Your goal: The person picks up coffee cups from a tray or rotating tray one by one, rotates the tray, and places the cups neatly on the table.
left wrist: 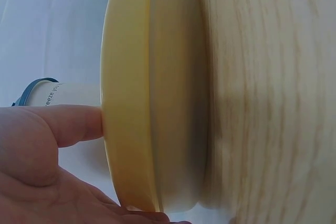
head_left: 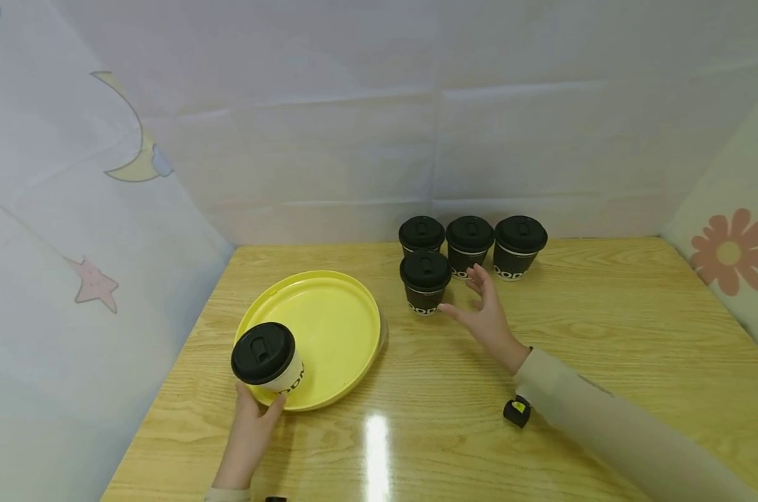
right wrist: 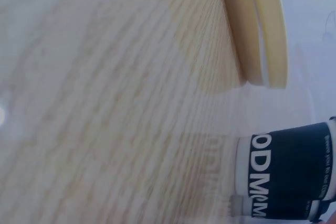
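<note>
A white paper coffee cup (head_left: 286,381) with a black lid stands on the near left part of a round yellow tray (head_left: 335,335). My left hand (head_left: 251,425) is at the tray's near edge, just below this cup. In the left wrist view its straight thumb (left wrist: 79,121) meets the tray's rim, and the other fingers extend along the tray's side. My right hand (head_left: 488,317) reaches toward a black paper coffee cup (head_left: 424,298) with a black lid, thumb close to its lower right side. Its fingers are spread and curve loosely, with nothing between them.
Behind the front black cup stand three more lidded cups, at left (head_left: 421,233), middle (head_left: 469,240) and right (head_left: 519,244). They are near the wooden table's (head_left: 604,314) back edge. A small black object (head_left: 517,411) is under the right forearm. Sheet-covered walls enclose the back and sides.
</note>
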`<move>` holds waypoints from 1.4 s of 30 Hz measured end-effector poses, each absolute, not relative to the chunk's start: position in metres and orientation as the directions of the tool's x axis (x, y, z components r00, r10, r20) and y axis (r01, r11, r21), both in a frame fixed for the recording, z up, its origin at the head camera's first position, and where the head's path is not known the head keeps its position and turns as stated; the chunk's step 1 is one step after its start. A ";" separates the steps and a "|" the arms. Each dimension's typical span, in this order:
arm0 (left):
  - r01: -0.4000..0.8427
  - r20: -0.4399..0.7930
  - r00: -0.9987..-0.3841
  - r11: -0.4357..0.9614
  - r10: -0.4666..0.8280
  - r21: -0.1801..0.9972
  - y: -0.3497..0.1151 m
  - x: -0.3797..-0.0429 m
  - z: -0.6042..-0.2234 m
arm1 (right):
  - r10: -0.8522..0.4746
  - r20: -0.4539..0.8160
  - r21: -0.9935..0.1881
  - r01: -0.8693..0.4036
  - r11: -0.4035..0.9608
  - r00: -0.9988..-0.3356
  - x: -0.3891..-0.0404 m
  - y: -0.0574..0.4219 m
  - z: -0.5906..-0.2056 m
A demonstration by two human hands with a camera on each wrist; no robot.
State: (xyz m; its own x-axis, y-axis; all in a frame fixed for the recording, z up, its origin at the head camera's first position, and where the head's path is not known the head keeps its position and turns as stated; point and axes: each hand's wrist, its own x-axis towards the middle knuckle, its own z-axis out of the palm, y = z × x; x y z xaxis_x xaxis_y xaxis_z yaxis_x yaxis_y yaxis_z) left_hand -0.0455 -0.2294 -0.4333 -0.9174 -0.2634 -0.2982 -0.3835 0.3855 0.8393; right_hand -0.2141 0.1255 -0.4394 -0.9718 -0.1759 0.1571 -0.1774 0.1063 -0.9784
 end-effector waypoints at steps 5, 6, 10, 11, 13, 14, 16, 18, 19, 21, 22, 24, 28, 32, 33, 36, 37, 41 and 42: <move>-0.368 -0.283 -0.923 0.384 -0.260 0.847 -0.230 -0.045 -0.433 | -0.156 0.267 -0.957 -0.281 0.075 -0.951 -0.201 0.120 -0.432; -0.366 -0.281 -0.924 0.383 -0.260 0.848 -0.230 -0.045 -0.433 | -0.160 0.289 -0.952 -0.301 0.060 -0.944 -0.199 0.118 -0.431; -0.354 -0.271 -0.928 0.382 -0.255 0.854 -0.231 -0.044 -0.434 | -0.183 0.353 -0.932 -0.362 0.017 -0.918 -0.192 0.111 -0.429; -0.352 -0.270 -0.929 0.382 -0.254 0.854 -0.231 -0.044 -0.434 | -0.189 0.360 -0.930 -0.369 0.011 -0.914 -0.191 0.109 -0.428; -0.352 -0.270 -0.929 0.382 -0.251 0.855 -0.231 -0.044 -0.434 | -0.205 0.370 -0.926 -0.378 0.003 -0.906 -0.188 0.107 -0.428; -0.354 -0.273 -0.929 0.383 -0.252 0.853 -0.231 -0.044 -0.433 | -0.214 0.369 -0.926 -0.378 -0.002 -0.904 -0.187 0.106 -0.427; -0.357 -0.275 -0.928 0.384 -0.252 0.851 -0.231 -0.044 -0.433 | -0.227 0.364 -0.929 -0.371 -0.013 -0.903 -0.186 0.104 -0.426; -0.358 -0.277 -0.927 0.383 -0.251 0.852 -0.231 -0.044 -0.433 | -0.240 0.364 -0.929 -0.368 -0.030 -0.900 -0.185 0.102 -0.425; -0.356 -0.275 -0.928 0.383 -0.251 0.852 -0.231 -0.044 -0.433 | -0.245 0.365 -0.929 -0.368 -0.036 -0.898 -0.185 0.101 -0.425; -0.348 -0.267 -0.931 0.385 -0.250 0.855 -0.231 -0.044 -0.433 | -0.256 0.369 -0.927 -0.372 -0.036 -0.894 -0.185 0.099 -0.425; -0.347 -0.266 -0.931 0.384 -0.249 0.855 -0.231 -0.044 -0.433 | -0.263 0.369 -0.927 -0.374 -0.031 -0.891 -0.185 0.098 -0.425; -0.347 -0.265 -0.931 0.387 -0.250 0.854 -0.231 -0.044 -0.433 | -0.284 0.366 -0.927 -0.374 -0.026 -0.886 -0.185 0.097 -0.424; -0.359 -0.276 -0.927 0.387 -0.253 0.849 -0.231 -0.044 -0.434 | -0.332 0.364 -0.925 -0.381 -0.016 -0.870 -0.184 0.094 -0.424; -0.359 -0.277 -0.927 0.386 -0.253 0.850 -0.231 -0.044 -0.434 | -0.366 0.389 -0.914 -0.404 -0.037 -0.846 -0.182 0.090 -0.423; -0.357 -0.275 -0.928 0.386 -0.252 0.850 -0.231 -0.044 -0.434 | -0.369 0.395 -0.911 -0.410 -0.041 -0.841 -0.182 0.089 -0.423; -0.357 -0.276 -0.928 0.384 -0.250 0.852 -0.231 -0.044 -0.434 | -0.384 0.405 -0.907 -0.417 -0.056 -0.830 -0.181 0.087 -0.421; -0.359 -0.278 -0.927 0.385 -0.251 0.850 -0.230 -0.044 -0.434 | -0.390 0.407 -0.906 -0.418 -0.061 -0.826 -0.181 0.086 -0.421; -0.360 -0.275 -0.926 0.388 -0.256 0.849 -0.230 -0.044 -0.434 | -0.413 0.410 -0.906 -0.415 -0.083 -0.813 -0.181 0.082 -0.421; -0.360 -0.275 -0.926 0.388 -0.257 0.848 -0.230 -0.044 -0.434 | -0.419 0.410 -0.906 -0.413 -0.087 -0.810 -0.181 0.081 -0.421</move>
State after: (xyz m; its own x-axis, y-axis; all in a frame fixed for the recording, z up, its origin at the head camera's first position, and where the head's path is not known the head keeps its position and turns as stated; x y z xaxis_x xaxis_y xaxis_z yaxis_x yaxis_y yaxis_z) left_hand -0.0436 -0.2300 -0.4343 -0.9263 -0.2574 -0.2750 -0.3598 0.3882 0.8485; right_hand -0.1814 0.0813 -0.4205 -0.8102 -0.4191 0.4097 -0.4134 -0.0869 -0.9064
